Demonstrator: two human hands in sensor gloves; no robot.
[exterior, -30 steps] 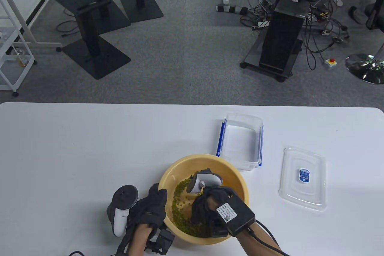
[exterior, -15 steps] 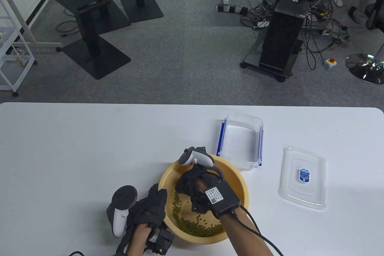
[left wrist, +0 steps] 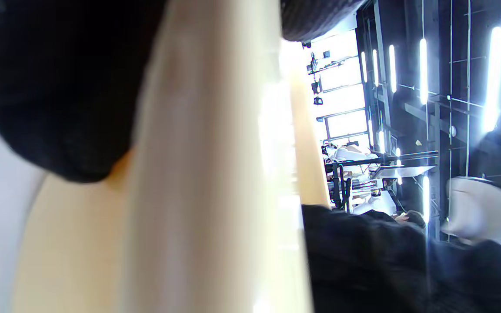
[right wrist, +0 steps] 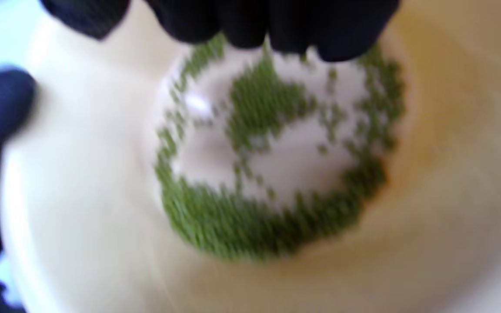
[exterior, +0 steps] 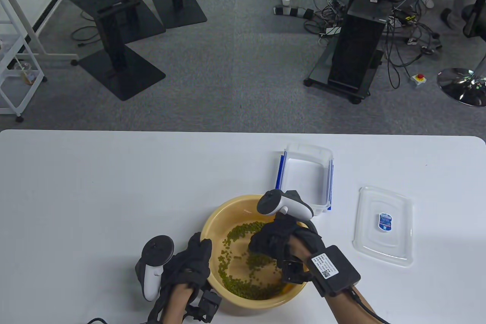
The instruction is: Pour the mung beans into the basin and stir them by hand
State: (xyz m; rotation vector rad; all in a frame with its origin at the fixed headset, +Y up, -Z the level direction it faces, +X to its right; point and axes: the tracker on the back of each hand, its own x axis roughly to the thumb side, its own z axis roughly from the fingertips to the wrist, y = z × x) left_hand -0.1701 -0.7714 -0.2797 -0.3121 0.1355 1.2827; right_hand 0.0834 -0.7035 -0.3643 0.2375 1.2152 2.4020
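A yellow basin (exterior: 300, 229) sits near the front edge of the white surface (exterior: 114, 187), and the mung beans (exterior: 243, 290) lie inside it: small green grains spread in a loose ring round the bottom, heaped thickest on the side nearest the person, with bare patches in the middle. Just behind the basin stands a clear plastic box (exterior: 306, 177) with blue clips, holding nothing, and its lid (exterior: 383, 225) lies flat to the right, apart from it. The right hand (exterior: 275, 242) reaches down into the basin, its fingers (right wrist: 276, 26) relaxed and pointing into the beans, gripping nothing. The left hand (exterior: 190, 263) holds the basin's left rim, fingers curled over the edge.
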